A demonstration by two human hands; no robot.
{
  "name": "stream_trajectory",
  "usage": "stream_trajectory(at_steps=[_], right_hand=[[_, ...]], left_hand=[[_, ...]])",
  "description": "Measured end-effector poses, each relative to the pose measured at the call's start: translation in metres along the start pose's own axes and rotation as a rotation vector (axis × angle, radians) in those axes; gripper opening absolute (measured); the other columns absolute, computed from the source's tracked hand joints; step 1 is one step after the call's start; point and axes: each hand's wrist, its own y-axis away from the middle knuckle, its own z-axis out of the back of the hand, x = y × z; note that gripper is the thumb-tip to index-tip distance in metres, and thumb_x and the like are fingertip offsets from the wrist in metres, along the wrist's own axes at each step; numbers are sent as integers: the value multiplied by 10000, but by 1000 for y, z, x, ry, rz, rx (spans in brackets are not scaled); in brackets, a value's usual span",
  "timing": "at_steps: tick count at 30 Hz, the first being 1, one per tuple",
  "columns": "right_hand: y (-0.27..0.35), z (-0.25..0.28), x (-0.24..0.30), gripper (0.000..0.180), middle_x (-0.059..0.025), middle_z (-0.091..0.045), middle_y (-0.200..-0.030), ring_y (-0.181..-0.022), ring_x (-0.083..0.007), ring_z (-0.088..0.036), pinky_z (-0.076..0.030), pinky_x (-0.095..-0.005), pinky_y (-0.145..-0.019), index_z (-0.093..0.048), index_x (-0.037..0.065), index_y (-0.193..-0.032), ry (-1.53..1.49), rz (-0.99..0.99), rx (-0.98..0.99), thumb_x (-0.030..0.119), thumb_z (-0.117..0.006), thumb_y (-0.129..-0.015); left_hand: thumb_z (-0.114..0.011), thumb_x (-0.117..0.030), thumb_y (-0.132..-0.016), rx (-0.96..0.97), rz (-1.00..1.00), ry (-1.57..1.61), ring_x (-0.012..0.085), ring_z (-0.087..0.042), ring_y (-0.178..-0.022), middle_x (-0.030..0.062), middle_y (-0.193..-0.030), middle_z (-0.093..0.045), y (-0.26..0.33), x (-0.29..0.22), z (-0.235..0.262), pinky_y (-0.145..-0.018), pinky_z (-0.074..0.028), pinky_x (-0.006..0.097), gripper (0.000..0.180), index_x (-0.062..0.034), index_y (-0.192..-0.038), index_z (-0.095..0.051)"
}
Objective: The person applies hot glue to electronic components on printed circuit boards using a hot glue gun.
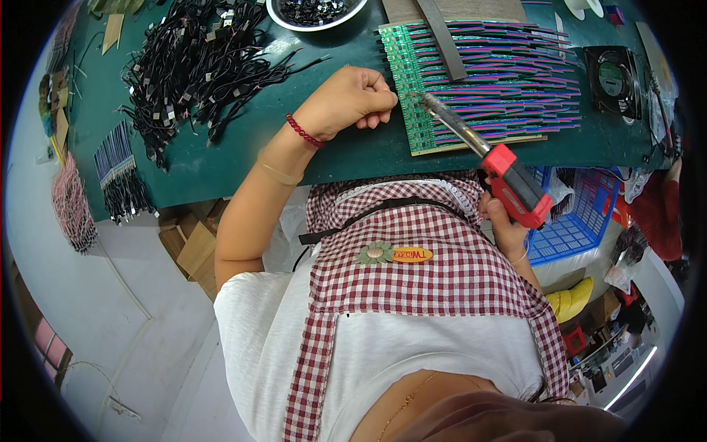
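Note:
My right hand [508, 230] is wrapped round the grip of a red and black soldering iron [515, 184]. Its metal tip slants up and left to the green circuit board strip [401, 77]; whether it touches a pad is too small to tell. Beside the strip's left edge, my left hand [353, 102] is closed in a pinch, and what its fingertips hold, if anything, is hidden. Rows of black, blue and pink wires [508, 92] run rightward from the boards. Across their upper part lies a flat dark grey bar [442, 40].
A large heap of black cables [195, 62] covers the green table [346, 158] on the left, near a bowl [361, 9] of small dark parts. Bundled wires [118, 173] hang over the left edge. A black fan [613, 82] stands far right; a blue crate [571, 236] sits below.

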Motion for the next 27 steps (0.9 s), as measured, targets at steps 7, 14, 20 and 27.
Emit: stream_trajectory(at_steps=[7,14,20,27], right_hand=[[-13,19,18,462,-49,-453,-598,-487,-109,-411,-367,-244,-451,-434,-29,-1113,-266,67,-125,342,-551,-864],[-45,82,39,452,-83,-500,-668,-547,-132,-474,-429,-272,-502,-439,-28,-1148,-250,508,-647,328,-527,-883],[-68,159,25,245,-59,-513,-584,-455,-111,-467,-431,-245,-463,-534,-41,-1006,-12,536,-1148,164,-552,-874],[-90,198,0,254,-42,-527,-541,-397,-97,-475,-395,-231,-383,-551,8,-741,-9,296,-1163,231,-649,-813]], left_hand=[[-595,-142,-804,1,-7,-37,38,-474,-463,15,-597,-562,-4,-5,-3,-417,-358,165,176,-49,-676,-520],[-586,-121,-808,15,-28,-35,64,-477,-455,43,-594,-561,1,-4,4,-403,-356,183,154,-31,-700,-523],[-577,-83,-795,-41,42,-31,59,-471,-436,40,-591,-561,-1,-6,-7,-394,-350,172,128,-34,-697,-509],[-575,-74,-787,-53,36,-8,59,-476,-445,37,-595,-561,1,-6,-4,-394,-354,174,112,-28,-708,-512]])
